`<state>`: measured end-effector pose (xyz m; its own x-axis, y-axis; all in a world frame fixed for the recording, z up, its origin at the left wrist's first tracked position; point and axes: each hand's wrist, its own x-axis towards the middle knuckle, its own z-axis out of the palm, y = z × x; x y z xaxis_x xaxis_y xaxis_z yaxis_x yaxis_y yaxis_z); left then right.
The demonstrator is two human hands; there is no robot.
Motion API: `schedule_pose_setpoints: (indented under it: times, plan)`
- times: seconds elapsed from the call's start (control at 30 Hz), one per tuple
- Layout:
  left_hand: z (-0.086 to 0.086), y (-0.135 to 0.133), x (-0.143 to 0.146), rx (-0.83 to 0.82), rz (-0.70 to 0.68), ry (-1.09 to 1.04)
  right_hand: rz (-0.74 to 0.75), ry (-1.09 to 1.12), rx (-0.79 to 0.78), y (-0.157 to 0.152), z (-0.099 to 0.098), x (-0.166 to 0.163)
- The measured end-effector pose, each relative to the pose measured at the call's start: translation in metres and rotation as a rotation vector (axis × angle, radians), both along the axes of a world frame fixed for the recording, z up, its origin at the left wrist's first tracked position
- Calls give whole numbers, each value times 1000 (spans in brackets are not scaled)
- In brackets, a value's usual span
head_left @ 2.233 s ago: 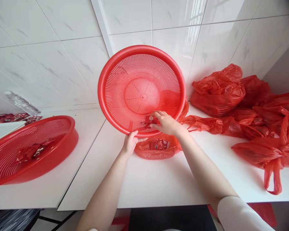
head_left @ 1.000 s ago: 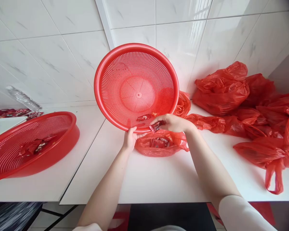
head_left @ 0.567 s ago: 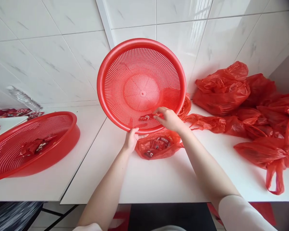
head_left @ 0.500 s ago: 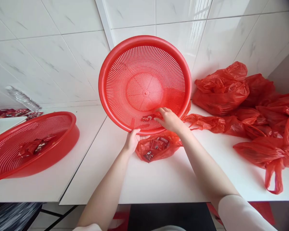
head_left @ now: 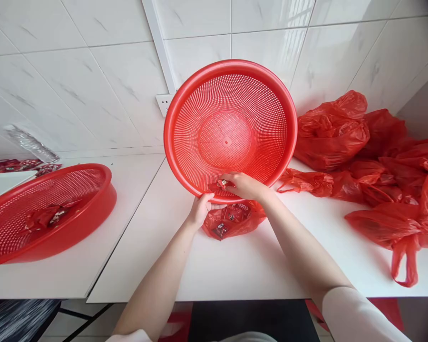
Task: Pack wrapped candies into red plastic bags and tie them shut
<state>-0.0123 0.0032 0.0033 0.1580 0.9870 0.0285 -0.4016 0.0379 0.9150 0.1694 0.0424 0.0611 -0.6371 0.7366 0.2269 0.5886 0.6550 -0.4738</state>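
A round red perforated basket (head_left: 231, 99) is tilted up on its edge over the white counter, its inside facing me. My left hand (head_left: 200, 210) grips its lower rim. My right hand (head_left: 245, 185) reaches into the basket's low edge with fingers pinched on a small red wrapped packet (head_left: 221, 183). Just below the rim lies an open red plastic bag (head_left: 231, 219) with several small red packets inside.
A second red basket (head_left: 7, 237) with a few packets sits on the left table. Several filled red plastic bags (head_left: 371, 161) are heaped at the right against the tiled wall. A clear plastic bottle (head_left: 32, 145) lies far left. A wall socket (head_left: 163, 103) shows behind the basket.
The tilted basket has shifted to the right, uncovering the wall socket. My right hand moved from the bag's mouth back into the basket's low edge onto a packet. My left hand kept its grip.
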Motion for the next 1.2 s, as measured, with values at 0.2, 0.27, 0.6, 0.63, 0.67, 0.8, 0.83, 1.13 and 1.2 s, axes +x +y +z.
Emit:
schedule_pose_setpoints:
  times: [0.2,0.27,0.6,0.63,0.67,0.8,0.83,1.13,1.2]
  plan:
    - [5,2,-4,6,64,-3,53,35,-101,-7,15,10]
    - [5,2,-5,11,70,1,36,23,-129,-10,19,11]
    - [2,3,-5,23,84,34,-21,136,-183,-11,25,22]
    - [3,3,-5,31,82,36,-23,158,-170,-10,24,22]
    - [4,2,-4,37,79,37,-30,178,-153,-10,23,20]
    - [8,-1,-2,30,36,37,-1,216,-166,-11,20,11]
    - [9,-2,-2,26,29,36,24,196,-193,-11,19,9]
    - [3,5,-6,33,142,10,81,28,-196,-12,25,14]
    - [2,7,-7,34,181,7,72,27,-185,-13,26,15]
